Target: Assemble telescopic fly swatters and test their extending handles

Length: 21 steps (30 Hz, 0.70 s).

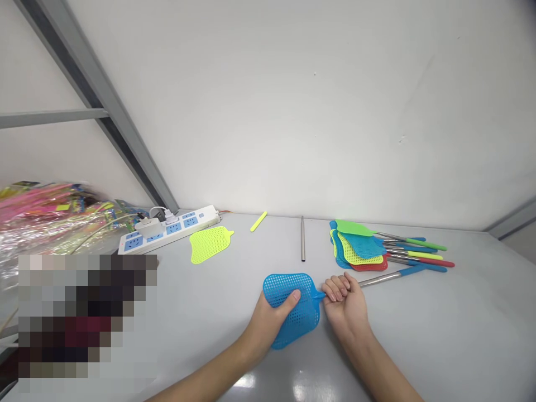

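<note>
A blue fly swatter (293, 304) is between my hands, low over the grey table. My left hand (272, 318) grips its perforated head, thumb on top and fingers hidden underneath. The fingers of my right hand (343, 301) are curled round the shaft near the neck of the head. Beyond that hand, the metal rod and blue handle stick out to the right. Behind lies a pile of fly swatters (360, 245) in green, blue, yellow and red. A loose metal rod (302, 240), a yellow swatter head (211, 244) and a yellow handle (258, 221) lie farther left.
A white power strip (184, 223) with plugs stands at the back left. Clear plastic bags (62, 218) of colourful items are heaped beside it. A white wall (314, 111) closes the table's back, with a grey metal frame (104, 106) at left. A blurred-out patch covers the lower left.
</note>
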Each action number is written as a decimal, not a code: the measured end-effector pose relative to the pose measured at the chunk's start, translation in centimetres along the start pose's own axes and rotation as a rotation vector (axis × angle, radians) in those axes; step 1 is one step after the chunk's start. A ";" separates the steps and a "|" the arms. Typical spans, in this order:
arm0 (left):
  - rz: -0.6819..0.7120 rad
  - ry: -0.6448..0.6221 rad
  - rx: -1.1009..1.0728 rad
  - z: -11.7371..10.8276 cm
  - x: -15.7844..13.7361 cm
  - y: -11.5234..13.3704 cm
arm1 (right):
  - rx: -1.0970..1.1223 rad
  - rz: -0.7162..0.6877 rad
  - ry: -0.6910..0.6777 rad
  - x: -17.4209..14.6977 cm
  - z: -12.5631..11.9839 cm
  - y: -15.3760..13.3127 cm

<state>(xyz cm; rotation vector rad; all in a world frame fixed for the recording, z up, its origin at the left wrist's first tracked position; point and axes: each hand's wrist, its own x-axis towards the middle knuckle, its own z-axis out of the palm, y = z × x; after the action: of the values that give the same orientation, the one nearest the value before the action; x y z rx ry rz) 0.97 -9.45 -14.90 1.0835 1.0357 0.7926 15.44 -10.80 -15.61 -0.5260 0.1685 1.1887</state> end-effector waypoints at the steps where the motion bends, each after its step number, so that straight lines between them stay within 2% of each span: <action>1: -0.001 -0.014 -0.012 0.0 0.0 0.1 | -0.006 0.003 -0.012 0.0 0.0 -0.1; 6: 0.006 -0.036 -0.059 -0.1 -0.1 0.4 | -0.037 0.013 -0.074 0.1 0.1 -0.3; 21: -0.113 -0.043 -0.267 -1.1 0.4 1.6 | -0.287 0.112 -0.271 -0.3 1.4 -0.7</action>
<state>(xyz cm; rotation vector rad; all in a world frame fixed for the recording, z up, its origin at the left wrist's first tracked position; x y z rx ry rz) 0.03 -8.27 -13.66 0.8041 0.9167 0.7883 15.79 -10.58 -14.03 -0.6048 -0.2108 1.3904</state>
